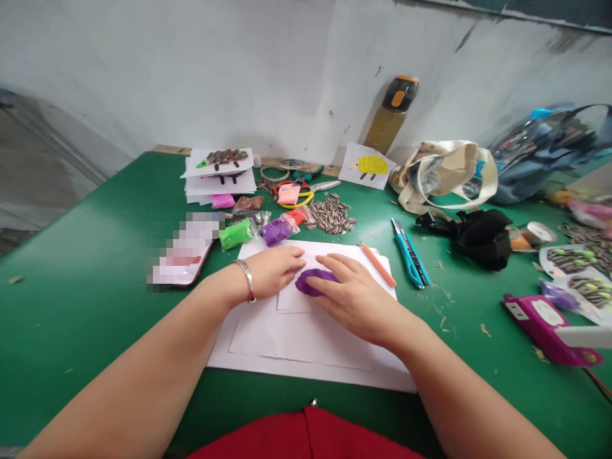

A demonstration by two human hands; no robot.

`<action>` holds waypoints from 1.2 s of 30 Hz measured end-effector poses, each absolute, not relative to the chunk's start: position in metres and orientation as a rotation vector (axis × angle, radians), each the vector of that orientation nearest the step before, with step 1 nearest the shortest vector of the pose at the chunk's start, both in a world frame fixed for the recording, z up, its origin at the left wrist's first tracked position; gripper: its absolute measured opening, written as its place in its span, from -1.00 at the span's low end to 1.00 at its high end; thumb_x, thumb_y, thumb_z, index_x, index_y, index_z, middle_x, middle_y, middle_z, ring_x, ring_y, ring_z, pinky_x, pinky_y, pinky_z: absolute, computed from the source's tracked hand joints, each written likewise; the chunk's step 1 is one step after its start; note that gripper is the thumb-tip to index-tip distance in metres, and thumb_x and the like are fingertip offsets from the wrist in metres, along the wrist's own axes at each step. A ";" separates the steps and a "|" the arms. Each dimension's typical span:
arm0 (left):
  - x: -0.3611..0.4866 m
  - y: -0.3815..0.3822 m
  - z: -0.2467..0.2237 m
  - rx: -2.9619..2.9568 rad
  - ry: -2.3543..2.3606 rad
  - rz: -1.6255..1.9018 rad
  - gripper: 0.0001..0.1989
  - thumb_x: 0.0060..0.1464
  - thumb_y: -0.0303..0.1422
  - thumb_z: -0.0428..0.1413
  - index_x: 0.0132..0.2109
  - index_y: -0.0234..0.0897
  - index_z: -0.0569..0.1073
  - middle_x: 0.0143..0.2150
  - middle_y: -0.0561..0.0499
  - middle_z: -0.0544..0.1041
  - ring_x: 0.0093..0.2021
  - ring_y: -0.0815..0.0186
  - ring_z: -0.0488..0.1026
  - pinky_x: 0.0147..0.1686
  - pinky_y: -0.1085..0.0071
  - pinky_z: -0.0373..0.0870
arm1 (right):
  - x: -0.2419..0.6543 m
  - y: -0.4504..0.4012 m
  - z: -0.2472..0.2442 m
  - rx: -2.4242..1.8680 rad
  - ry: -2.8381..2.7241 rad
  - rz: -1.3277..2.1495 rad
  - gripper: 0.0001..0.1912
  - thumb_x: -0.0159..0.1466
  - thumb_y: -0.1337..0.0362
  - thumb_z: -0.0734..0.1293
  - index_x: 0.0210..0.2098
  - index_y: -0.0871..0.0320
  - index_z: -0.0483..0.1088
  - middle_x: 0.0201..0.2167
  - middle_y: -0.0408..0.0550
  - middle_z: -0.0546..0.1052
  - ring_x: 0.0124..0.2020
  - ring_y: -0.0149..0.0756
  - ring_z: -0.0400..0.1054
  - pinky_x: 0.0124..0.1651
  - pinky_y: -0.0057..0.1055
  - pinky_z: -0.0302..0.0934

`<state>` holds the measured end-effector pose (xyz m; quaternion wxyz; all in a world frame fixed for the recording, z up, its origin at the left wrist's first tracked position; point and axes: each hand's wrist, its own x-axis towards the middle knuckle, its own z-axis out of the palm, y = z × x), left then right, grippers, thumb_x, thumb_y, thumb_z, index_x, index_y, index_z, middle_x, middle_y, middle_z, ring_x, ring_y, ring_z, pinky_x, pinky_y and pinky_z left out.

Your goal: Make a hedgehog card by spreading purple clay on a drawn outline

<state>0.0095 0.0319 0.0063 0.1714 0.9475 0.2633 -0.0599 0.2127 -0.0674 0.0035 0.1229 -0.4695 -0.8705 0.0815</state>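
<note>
In the head view, our right hand is over the purple clay, its fingers spread and slightly bent, touching the lump without closing round it. The clay is under those fingers, on the small sheet. Our left hand lies flat just beside it, fingers stretched out and gripping nothing; we cannot tell how hard they bear down on the paper.

We judge this to be a flattening press. To do it well, we should work from the middle outward with even, light pressure, so the rim does not thin or crack, and let the left fingers pin the sheet against sliding. The seeds beyond our fingertips and the pen just past the right fingers should stay out of the clay.
</note>
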 end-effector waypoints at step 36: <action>0.013 0.030 0.003 2.692 0.731 -0.125 -0.79 0.18 -0.48 -0.03 -0.13 -0.34 0.48 -0.07 -0.12 0.42 -0.07 0.20 0.38 -0.04 0.33 0.30 | 0.200 -0.062 -0.005 -1.491 -2.598 0.253 -0.53 0.37 0.01 0.14 0.20 -0.03 0.29 0.36 0.07 0.09 0.32 0.10 -0.04 0.26 0.22 -0.11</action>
